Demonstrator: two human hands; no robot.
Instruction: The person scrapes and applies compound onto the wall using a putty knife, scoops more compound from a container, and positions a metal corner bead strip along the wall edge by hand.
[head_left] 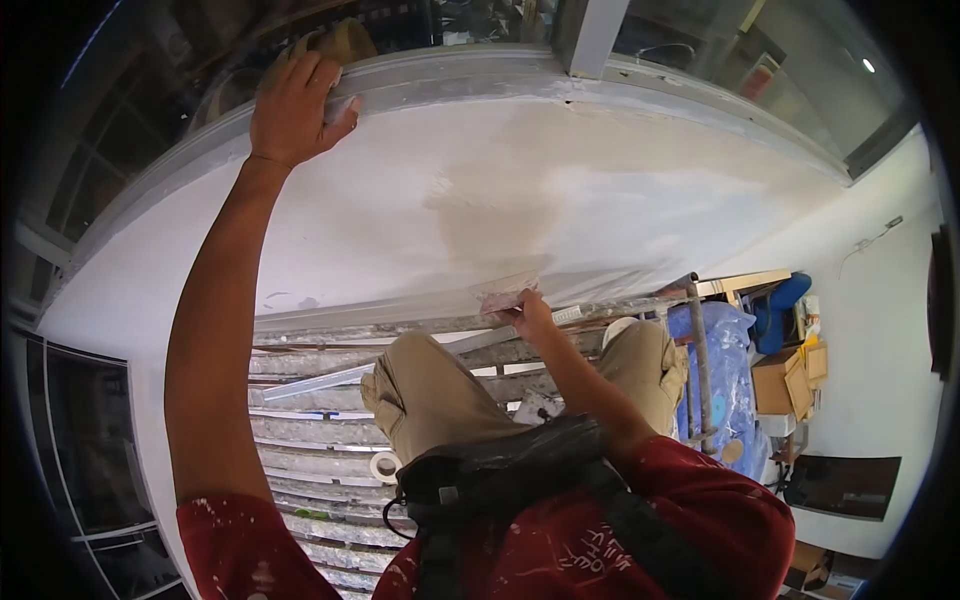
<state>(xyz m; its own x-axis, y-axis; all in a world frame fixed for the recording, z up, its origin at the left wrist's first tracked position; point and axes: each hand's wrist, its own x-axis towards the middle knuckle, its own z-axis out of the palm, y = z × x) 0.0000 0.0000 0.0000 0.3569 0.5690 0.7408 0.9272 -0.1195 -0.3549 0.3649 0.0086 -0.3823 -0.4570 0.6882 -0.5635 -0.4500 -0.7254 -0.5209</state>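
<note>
My left hand (300, 112) is raised to the upper left, its fingers hooked over the grey window frame (450, 88) and its thumb on the near side. Low down, my right hand (528, 312) grips a flat, plaster-smeared scraper (503, 299) against the bottom of the white wall (370, 200). How far the scraper reaches into my palm is hidden by the fingers. A damp-looking beige patch (495, 215) marks the wall above it, with paler smoothed areas to its right.
Beneath my legs are spattered scaffold planks (310, 430) with gaps between them. A roll of tape (384, 466) lies beside my knee. A metal scaffold post (699, 350), blue plastic sheeting (730, 380) and cardboard boxes (780, 383) are at the right. Window glass is above the frame.
</note>
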